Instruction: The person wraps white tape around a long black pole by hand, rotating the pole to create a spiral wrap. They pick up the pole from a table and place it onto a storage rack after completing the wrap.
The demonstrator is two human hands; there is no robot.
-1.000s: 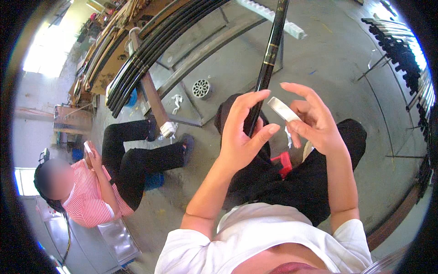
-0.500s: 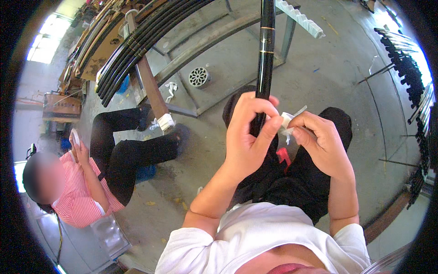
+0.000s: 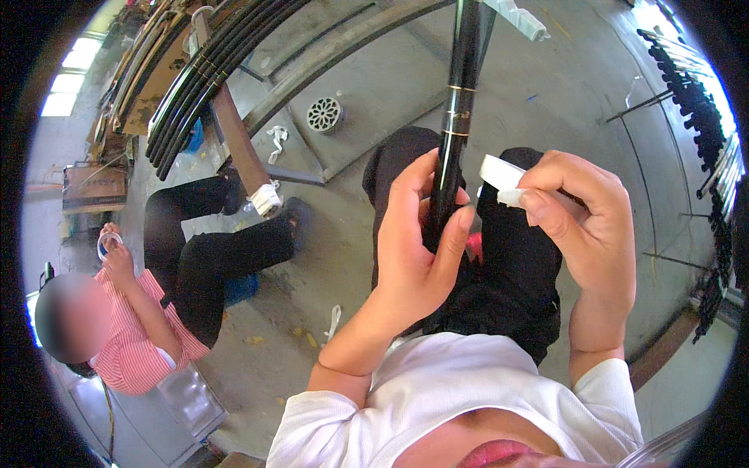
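Observation:
A glossy black rod [image 3: 457,109] with gold bands stands nearly upright in front of me, its upper end running past the top edge. My left hand [image 3: 413,249] wraps round its lower part, thumb on the right side; the rod's bottom end is hidden between palm and fingers. To the right of the rod, apart from it, my right hand [image 3: 585,214] pinches a roll of white tape [image 3: 499,173] between thumb and forefinger. A short loose piece of tape shows at the fingertips.
Several similar black rods [image 3: 207,74] lie side by side on a metal rack [image 3: 238,148] at the upper left. A co-worker in a striped shirt [image 3: 136,339] sits at left, holding a white ring [image 3: 110,242]. A round perforated object [image 3: 324,115] stands on the floor; many rods line the far right.
My right hand has moved right, away from the rod, and the tape roll now shows plainly. The rod and left hand have shifted slightly. The co-worker's hands have lowered with the ring.

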